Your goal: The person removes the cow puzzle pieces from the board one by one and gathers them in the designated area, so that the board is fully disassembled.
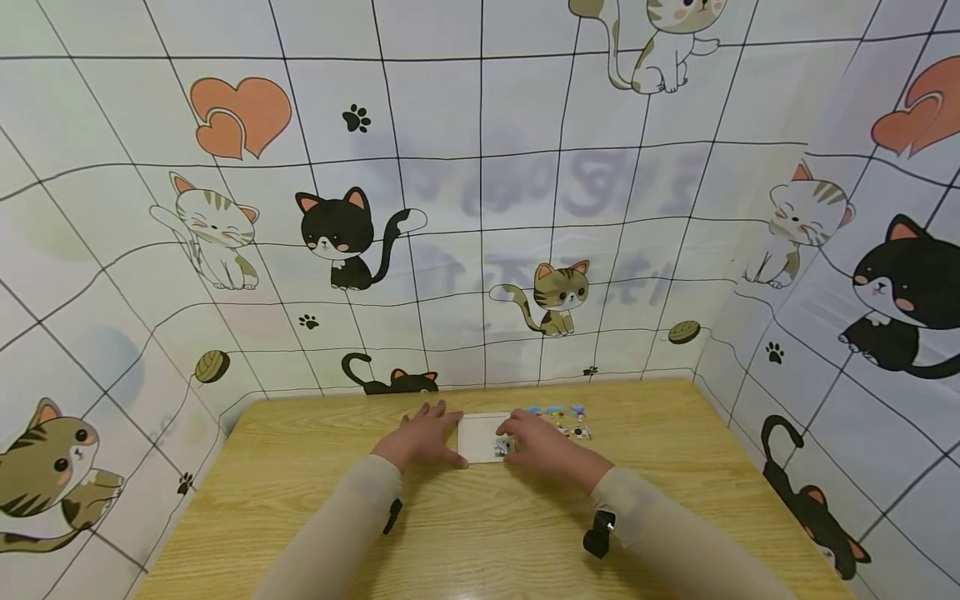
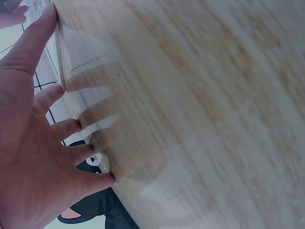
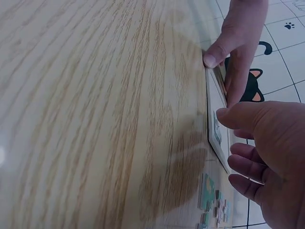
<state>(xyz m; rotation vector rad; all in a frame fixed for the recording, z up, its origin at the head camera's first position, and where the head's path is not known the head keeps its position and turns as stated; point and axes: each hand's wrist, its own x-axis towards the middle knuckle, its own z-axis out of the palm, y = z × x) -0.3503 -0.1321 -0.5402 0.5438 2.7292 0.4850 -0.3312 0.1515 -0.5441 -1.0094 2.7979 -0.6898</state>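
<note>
A flat white puzzle board (image 1: 475, 432) lies on the table between the two hands. One picture puzzle piece (image 1: 501, 447) sits in its near right corner. My left hand (image 1: 426, 438) has its fingers spread, with the thumb (image 2: 35, 36) at the board's near left corner and fingertips on the tabletop along its left side. Over the board's right edge is my right hand (image 1: 546, 446), its thumb (image 3: 233, 117) reaching onto the puzzle piece and the other fingers gently bent beside the board. The palm hides part of the board's right side in the head view.
Several loose colourful puzzle pieces (image 1: 577, 432) lie on the wooden table (image 1: 315, 450) just right of the board, partly behind the right hand. A cat-patterned cloth (image 1: 450, 250) rises behind the table and along both sides.
</note>
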